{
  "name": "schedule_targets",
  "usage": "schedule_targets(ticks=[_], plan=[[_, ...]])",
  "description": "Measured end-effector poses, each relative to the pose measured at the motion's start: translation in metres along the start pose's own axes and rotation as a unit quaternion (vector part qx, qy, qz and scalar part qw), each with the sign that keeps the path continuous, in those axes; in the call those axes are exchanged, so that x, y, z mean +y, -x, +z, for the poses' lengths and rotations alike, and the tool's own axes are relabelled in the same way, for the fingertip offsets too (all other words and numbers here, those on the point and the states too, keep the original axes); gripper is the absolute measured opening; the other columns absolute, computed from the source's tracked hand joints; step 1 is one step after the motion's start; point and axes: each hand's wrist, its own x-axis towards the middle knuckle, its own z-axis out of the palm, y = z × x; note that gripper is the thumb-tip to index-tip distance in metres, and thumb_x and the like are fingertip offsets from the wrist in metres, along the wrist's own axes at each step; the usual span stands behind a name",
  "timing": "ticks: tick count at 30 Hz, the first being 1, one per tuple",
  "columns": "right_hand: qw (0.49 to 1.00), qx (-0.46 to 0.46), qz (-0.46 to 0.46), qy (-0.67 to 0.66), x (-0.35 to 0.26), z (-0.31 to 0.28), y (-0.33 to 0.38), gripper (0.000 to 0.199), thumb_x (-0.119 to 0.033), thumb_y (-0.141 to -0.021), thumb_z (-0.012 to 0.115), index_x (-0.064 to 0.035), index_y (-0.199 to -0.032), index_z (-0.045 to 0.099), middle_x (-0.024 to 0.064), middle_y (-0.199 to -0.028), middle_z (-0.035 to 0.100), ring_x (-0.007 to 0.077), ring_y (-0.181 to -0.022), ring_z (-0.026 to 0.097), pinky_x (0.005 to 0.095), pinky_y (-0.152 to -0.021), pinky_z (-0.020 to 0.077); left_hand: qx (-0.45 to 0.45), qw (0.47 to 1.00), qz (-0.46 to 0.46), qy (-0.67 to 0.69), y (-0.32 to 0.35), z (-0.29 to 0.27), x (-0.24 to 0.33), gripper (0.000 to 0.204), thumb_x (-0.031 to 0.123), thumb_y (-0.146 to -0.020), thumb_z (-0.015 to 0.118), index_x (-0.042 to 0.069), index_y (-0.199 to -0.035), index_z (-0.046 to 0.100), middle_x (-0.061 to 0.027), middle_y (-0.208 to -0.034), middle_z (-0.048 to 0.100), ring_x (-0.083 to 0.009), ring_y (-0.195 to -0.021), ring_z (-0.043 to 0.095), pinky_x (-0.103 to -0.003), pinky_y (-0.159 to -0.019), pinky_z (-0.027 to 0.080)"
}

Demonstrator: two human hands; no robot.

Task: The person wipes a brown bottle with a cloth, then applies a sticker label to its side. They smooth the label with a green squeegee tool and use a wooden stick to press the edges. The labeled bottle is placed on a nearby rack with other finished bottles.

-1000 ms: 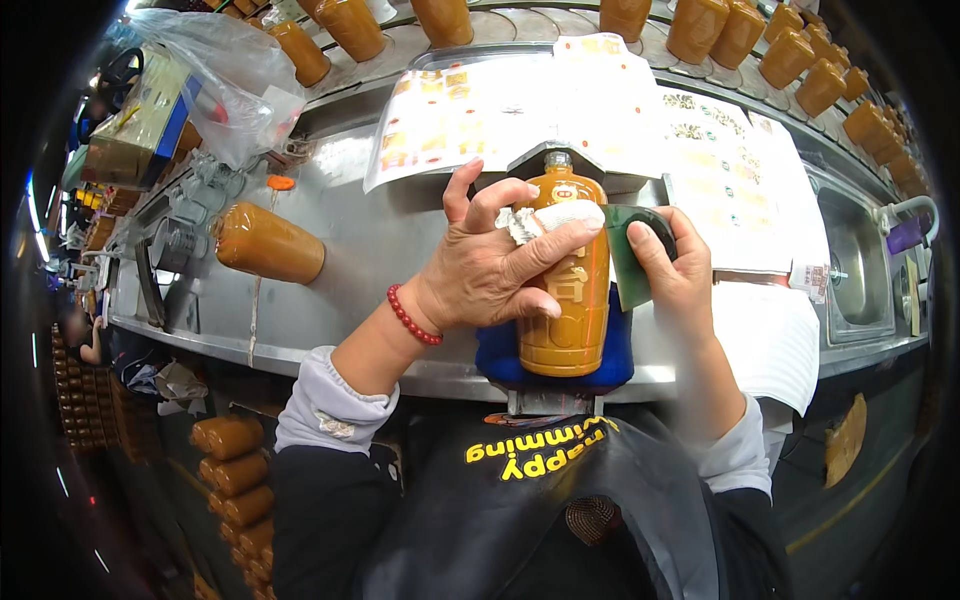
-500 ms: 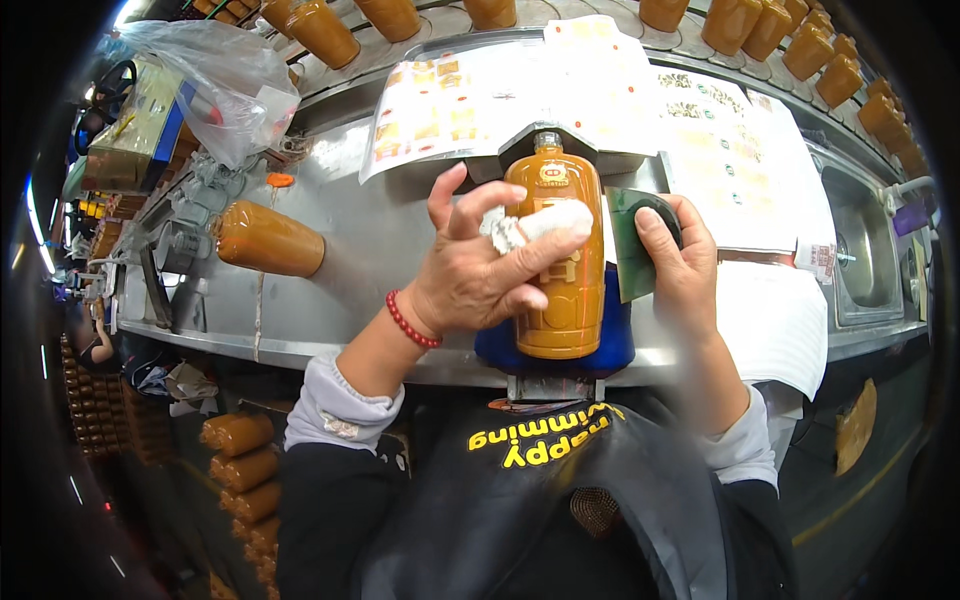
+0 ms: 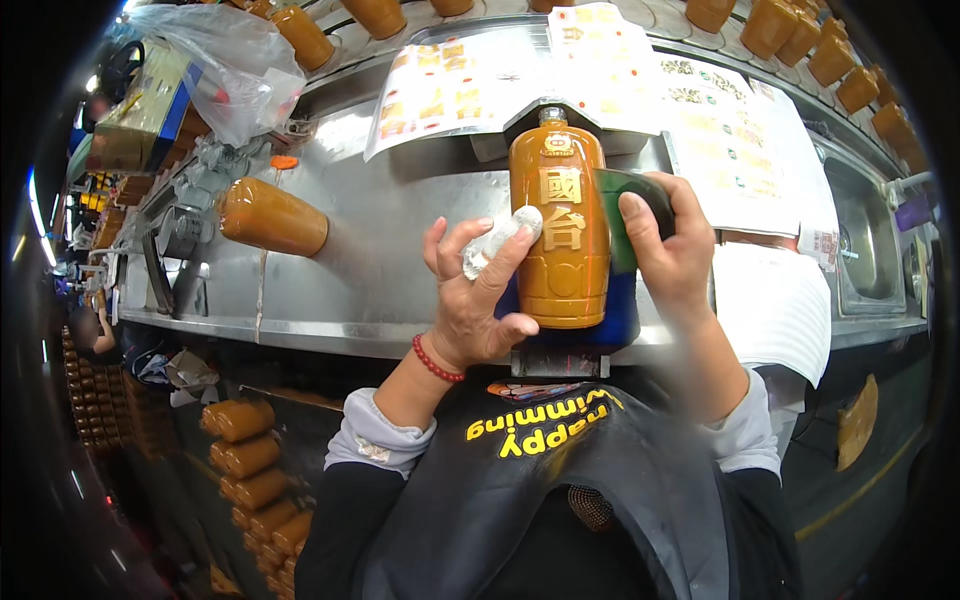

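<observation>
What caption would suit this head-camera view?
Left hand steadies an amber bottle on a steel counter; right hand presses a green pad against it.

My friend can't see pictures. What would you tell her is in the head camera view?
Two hands hold an amber bottle lying on a blue pad on a steel counter. The left hand steadies it with a taped fingertip; the right hand presses a green pad against its side. Another bottle lies to the left.
</observation>
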Motion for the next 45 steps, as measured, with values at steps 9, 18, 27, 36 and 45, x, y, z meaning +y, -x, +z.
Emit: schedule_targets(ticks=[9, 18, 27, 36, 45], plan=[[0.962, -0.27, -0.045, 0.023, -0.03, -0.002, -0.068, 0.012, -0.01, -0.079, 0.071, -0.0056, -0.089, 0.066, 0.009, -0.075, 0.06, 0.0275, -0.07, 0.062, 0.0388, -0.068, 0.0488, -0.03, 0.995, -0.085, -0.045, 0.008, 0.009, 0.022, 0.104, 0.059, -0.074, 0.077, -0.002, -0.149, 0.039, -0.0143, -0.133, 0.055, -0.0337, -0.131, 0.038, -0.059, -0.113, 0.012], [0.931, -0.216, -0.275, 0.104, -0.024, -0.008, -0.06, 0.027, -0.008, -0.069, 0.081, -0.0113, -0.094, 0.07, 0.0052, -0.079, 0.058, 0.0229, -0.07, 0.06, 0.0356, -0.06, 0.0449, -0.018, 0.995, -0.095, -0.01, 0.015, 0.015, 0.02, 0.105, 0.06, -0.077, 0.074, -0.005, -0.15, 0.037, -0.0144, -0.133, 0.056, -0.035, -0.13, 0.041, -0.059, -0.114, 0.011], [0.948, -0.302, -0.076, 0.065, -0.034, -0.063, 0.013, 0.033, 0.0, -0.086, 0.071, 0.0002, -0.118, 0.063, 0.0096, -0.092, 0.064, 0.0184, -0.081, 0.063, 0.031, -0.069, 0.0519, -0.103, 0.989, 0.105, -0.021, -0.031, -0.01, 0.0, 0.079, 0.078, -0.088, 0.043, 0.022, -0.142, 0.056, -0.0044, -0.129, 0.061, -0.0289, -0.138, 0.029, -0.057, -0.118, 0.005], [0.895, -0.067, -0.001, 0.442, 0.13, -0.196, -0.097, 0.027, 0.011, -0.086, 0.045, 0.0037, -0.1, 0.067, 0.0181, -0.136, 0.06, 0.0327, -0.127, 0.057, 0.0339, -0.106, 0.0439, -0.114, 0.979, 0.168, 0.021, -0.055, -0.007, 0.01, 0.059, 0.069, -0.095, 0.04, 0.025, -0.115, 0.074, 0.0091, -0.112, 0.069, -0.0184, -0.117, 0.046, -0.055, -0.12, 0.007], [0.78, -0.081, 0.156, 0.601, 0.186, -0.252, -0.121, 0.024, -0.017, -0.092, 0.059, -0.0039, -0.105, 0.074, 0.0219, -0.112, 0.067, 0.0417, -0.103, 0.063, 0.0442, -0.094, 0.0492, -0.048, 0.992, 0.101, 0.054, -0.03, 0.002, 0.006, 0.055, 0.069, -0.097, 0.036, 0.031, -0.106, 0.075, 0.006, -0.112, 0.068, -0.0187, -0.12, 0.046, -0.052, -0.121, 0.009]])
